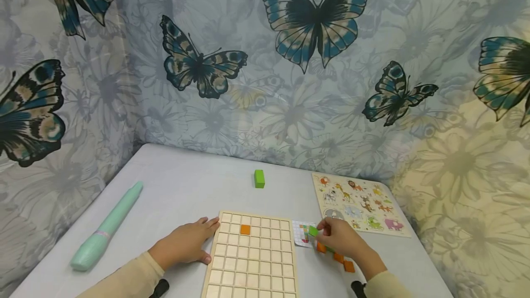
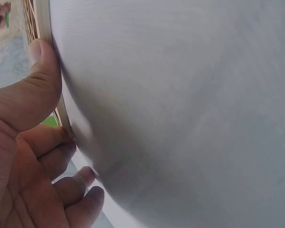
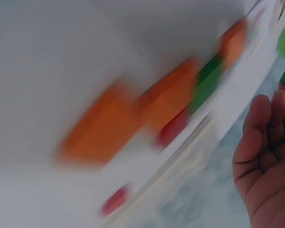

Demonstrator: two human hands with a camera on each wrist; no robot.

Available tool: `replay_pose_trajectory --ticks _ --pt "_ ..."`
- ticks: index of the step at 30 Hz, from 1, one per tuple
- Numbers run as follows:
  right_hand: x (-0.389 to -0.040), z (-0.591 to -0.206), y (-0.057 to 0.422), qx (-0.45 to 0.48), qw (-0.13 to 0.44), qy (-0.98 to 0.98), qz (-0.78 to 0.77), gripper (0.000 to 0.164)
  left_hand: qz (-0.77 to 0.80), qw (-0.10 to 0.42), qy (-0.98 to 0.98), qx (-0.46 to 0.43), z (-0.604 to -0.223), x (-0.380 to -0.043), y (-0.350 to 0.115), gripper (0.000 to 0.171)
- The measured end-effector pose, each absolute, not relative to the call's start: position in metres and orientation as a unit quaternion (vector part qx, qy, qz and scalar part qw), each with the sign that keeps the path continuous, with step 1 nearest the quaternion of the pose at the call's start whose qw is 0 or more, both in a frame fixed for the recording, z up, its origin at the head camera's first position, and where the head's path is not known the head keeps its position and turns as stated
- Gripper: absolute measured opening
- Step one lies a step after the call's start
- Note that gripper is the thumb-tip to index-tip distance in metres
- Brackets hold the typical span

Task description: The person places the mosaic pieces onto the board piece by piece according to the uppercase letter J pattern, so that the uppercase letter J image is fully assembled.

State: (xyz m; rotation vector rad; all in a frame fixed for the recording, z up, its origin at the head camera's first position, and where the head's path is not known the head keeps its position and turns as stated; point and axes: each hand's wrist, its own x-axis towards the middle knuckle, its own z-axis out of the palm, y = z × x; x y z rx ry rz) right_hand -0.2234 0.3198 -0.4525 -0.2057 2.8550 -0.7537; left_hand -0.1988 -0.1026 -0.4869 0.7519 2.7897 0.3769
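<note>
My left hand (image 1: 184, 242) rests along the left edge of a wooden grid board (image 1: 258, 257), its thumb and fingertips touching the rim. One orange tile (image 1: 245, 229) lies in a cell near the board's top. To the board's right, my right hand (image 1: 341, 237) pinches a green tile (image 1: 313, 231) between thumb and fingers, over a small pattern card (image 1: 301, 239). Beneath and beside that hand lie several loose tiles, among them an orange tile (image 3: 102, 128) and a dark green tile (image 3: 208, 83). A red piece (image 3: 173, 127) shows blurred beside them.
A green block (image 1: 259, 179) stands at the back of the white table. An animal picture board (image 1: 360, 203) lies at the back right. On the left is a long mint-green object (image 1: 109, 226) with a wide lower end. Butterfly-patterned cloth walls (image 1: 290, 118) rise behind.
</note>
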Motion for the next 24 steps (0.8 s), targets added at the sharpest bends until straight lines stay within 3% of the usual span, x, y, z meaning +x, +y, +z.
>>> replay_pose_trajectory --ticks 11,24 --pt "-0.239 -0.459 0.215 -0.219 0.123 0.941 -0.226 0.016 0.124 0.116 0.946 0.276 -0.487 -0.197 -0.098 0.093" --pt "-0.245 -0.467 0.181 -0.250 0.125 0.939 -0.201 0.016 0.126 0.106 0.950 0.266 -0.488 -0.197 -0.103 0.093"
